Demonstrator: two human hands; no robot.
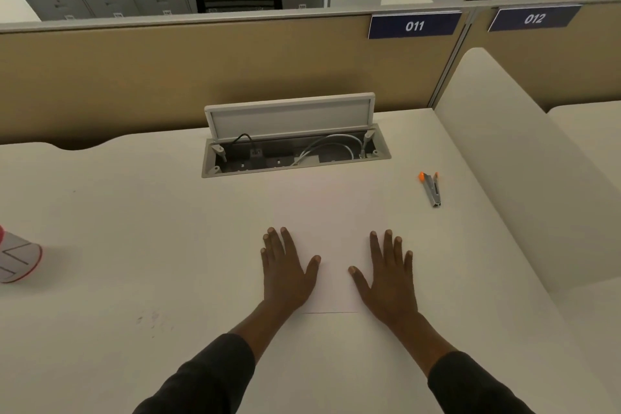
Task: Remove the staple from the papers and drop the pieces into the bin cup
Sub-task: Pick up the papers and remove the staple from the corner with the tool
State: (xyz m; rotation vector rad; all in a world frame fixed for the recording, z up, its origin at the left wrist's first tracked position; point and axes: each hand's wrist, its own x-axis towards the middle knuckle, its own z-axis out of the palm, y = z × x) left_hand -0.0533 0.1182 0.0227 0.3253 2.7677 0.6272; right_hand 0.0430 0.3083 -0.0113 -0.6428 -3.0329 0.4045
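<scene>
White papers (331,212) lie flat on the white desk (134,228) in front of me, hard to tell apart from its surface. My left hand (287,267) rests palm down on the papers' left side, fingers spread, holding nothing. My right hand (386,274) lies flat on their right side, likewise spread and empty. A small metal staple remover (431,188) with orange tips lies on the desk to the far right of the papers, beyond my right hand. A white cup (18,257) with a red rim sits at the left edge, partly cut off. I cannot make out the staple.
An open cable box (295,153) with a raised lid and wires is set into the desk behind the papers. A tan partition (201,70) runs along the back. A white divider (514,158) bounds the desk on the right.
</scene>
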